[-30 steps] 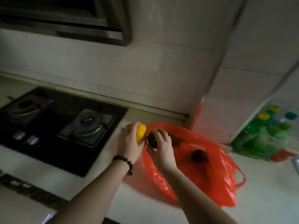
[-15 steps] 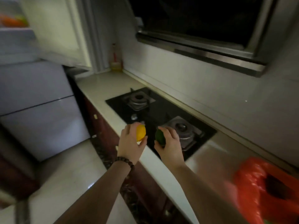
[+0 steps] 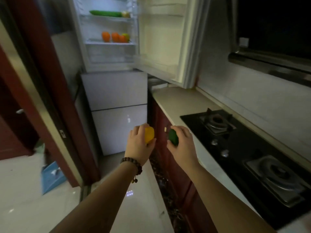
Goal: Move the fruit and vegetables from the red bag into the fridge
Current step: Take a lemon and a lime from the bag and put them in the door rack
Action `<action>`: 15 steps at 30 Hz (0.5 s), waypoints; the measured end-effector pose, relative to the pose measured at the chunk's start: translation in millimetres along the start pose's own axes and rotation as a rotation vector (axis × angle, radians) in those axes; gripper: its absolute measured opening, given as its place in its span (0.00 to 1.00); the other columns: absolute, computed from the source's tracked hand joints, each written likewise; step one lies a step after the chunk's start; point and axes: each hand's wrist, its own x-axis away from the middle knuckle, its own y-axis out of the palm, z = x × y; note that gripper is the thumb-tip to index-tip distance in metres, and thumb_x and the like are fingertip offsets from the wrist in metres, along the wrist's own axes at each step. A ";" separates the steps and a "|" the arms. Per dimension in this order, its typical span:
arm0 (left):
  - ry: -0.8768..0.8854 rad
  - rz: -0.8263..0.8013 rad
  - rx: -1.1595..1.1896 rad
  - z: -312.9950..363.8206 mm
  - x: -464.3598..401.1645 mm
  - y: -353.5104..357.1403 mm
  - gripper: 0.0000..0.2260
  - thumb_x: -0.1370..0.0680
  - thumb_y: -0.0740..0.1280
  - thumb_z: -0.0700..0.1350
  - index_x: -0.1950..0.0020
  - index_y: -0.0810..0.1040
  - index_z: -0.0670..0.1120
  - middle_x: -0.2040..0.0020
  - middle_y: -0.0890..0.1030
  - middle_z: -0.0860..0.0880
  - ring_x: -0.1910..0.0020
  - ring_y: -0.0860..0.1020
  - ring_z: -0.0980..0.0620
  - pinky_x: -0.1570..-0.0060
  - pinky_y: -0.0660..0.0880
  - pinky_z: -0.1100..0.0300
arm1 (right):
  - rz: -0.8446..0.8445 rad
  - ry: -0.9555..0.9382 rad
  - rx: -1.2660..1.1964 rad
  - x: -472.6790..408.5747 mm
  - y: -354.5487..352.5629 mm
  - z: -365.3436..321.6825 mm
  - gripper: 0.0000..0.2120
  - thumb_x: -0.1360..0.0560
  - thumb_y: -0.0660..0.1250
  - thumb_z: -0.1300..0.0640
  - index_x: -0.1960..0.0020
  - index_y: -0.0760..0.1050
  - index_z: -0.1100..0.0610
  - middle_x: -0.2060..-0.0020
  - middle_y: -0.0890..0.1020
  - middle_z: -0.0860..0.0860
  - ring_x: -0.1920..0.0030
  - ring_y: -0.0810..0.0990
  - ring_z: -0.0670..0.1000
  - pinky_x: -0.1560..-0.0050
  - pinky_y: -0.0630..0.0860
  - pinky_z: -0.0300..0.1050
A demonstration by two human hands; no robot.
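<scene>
My left hand (image 3: 138,145) grips a yellow fruit (image 3: 149,136) and my right hand (image 3: 182,146) grips a dark green fruit (image 3: 173,139), both held out in front of me above the floor. The white fridge (image 3: 114,91) stands ahead with its upper door (image 3: 168,39) swung open to the right. On its top shelf lies a cucumber (image 3: 106,13); the shelf below holds several orange fruits (image 3: 115,37). The red bag is out of view.
A pale counter (image 3: 176,101) runs along the right with a black gas hob (image 3: 252,148) set in it, over red cabinet fronts (image 3: 168,148). A dark red door frame (image 3: 42,98) stands at left, a blue item (image 3: 51,177) on the floor beside it.
The view has swung left from the red bag on the counter to the open fridge. Both hands carried their fruit away from the bag and now hold them toward the fridge.
</scene>
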 end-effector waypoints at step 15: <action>-0.029 0.077 -0.092 -117.4 -177.5 -25.1 0.24 0.26 0.69 0.50 0.32 0.65 0.51 0.36 0.69 0.48 0.40 0.69 0.48 0.48 0.70 0.59 | -0.041 -0.136 -0.063 -196.2 134.7 -18.3 0.24 0.27 0.69 0.59 0.33 0.69 0.53 0.36 0.70 0.51 0.38 0.69 0.49 0.50 0.66 0.25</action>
